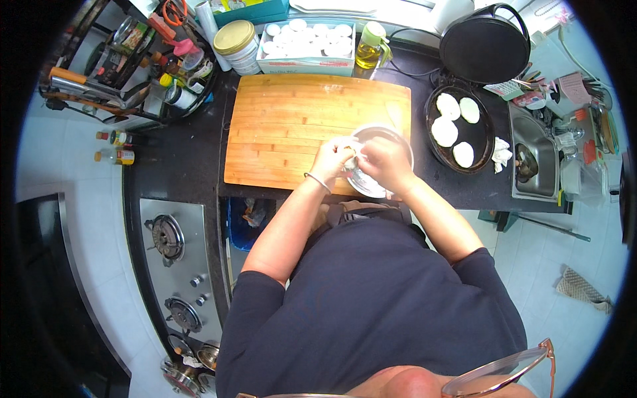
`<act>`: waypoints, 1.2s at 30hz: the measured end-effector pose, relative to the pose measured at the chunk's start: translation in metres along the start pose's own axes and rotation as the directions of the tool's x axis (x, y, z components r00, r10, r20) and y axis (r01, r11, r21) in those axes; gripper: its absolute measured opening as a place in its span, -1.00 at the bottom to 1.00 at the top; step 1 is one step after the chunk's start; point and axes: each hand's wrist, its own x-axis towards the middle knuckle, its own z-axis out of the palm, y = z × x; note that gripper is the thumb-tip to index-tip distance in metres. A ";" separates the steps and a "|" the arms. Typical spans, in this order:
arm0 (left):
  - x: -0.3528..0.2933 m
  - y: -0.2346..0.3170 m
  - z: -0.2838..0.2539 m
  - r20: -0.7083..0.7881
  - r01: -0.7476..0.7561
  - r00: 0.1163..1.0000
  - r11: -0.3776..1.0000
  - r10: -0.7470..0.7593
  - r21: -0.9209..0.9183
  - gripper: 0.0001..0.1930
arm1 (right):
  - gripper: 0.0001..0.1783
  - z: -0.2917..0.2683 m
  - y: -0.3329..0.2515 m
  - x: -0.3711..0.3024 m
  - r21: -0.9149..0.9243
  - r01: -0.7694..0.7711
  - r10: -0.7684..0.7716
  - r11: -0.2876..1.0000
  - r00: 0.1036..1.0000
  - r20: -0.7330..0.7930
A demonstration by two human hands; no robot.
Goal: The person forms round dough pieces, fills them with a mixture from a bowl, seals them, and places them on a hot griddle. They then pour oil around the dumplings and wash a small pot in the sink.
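Note:
Both hands are over a round metal bowl [406, 140] at the near right of a wooden cutting board [285, 126]. My left hand [332, 161], with a thin bracelet at the wrist, is closed with bent fingers round a small white piece of what looks like dough [355, 151]. Close against it on the right, my right hand [385, 162] is curled and slightly blurred; what its fingers hold is hidden. Something whitish lies in the bowl below the hands. To the right, an open round electric griddle [488, 136] holds several flat white dough rounds [444, 132].
Behind the board stand a carton of eggs [307, 65], a lidded tub [237, 50] and an oil bottle [371, 46]. A crumpled white cloth [501, 154] lies between griddle and sink [536, 129]. A gas stove [182, 265] and a seasoning rack [119, 73] are at left.

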 end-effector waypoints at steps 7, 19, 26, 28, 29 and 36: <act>0.006 -0.016 -0.007 0.138 -0.186 0.976 0.976 0.170 0.112 -0.66 | -0.81 -0.002 -0.011 -0.001 0.185 -0.177 0.161 0.967 0.982 0.098; 0.006 -0.012 -0.018 0.215 0.151 0.975 0.867 -0.052 -0.475 -0.43 | -0.87 0.001 -0.012 -0.001 0.531 -0.544 0.536 0.650 0.823 0.187; 0.020 -0.049 -0.013 0.225 0.137 0.974 0.735 0.022 -0.664 -0.64 | -0.77 -0.003 -0.013 0.001 -0.154 0.256 -0.237 0.954 0.963 0.130; 0.009 -0.034 -0.002 0.161 0.122 0.987 0.758 -0.023 -0.641 -0.66 | -0.76 -0.002 -0.012 0.003 -0.019 0.100 -0.098 0.995 0.992 0.074; 0.007 -0.030 0.001 0.128 0.115 0.991 0.769 -0.044 -0.628 -0.67 | -0.75 -0.002 -0.011 0.005 0.051 0.023 -0.025 0.998 0.998 0.053; 0.017 -0.035 -0.008 0.215 0.185 0.974 0.800 -0.072 -0.570 -0.69 | -0.67 -0.003 -0.003 0.001 -0.032 0.199 -0.196 0.979 0.977 0.085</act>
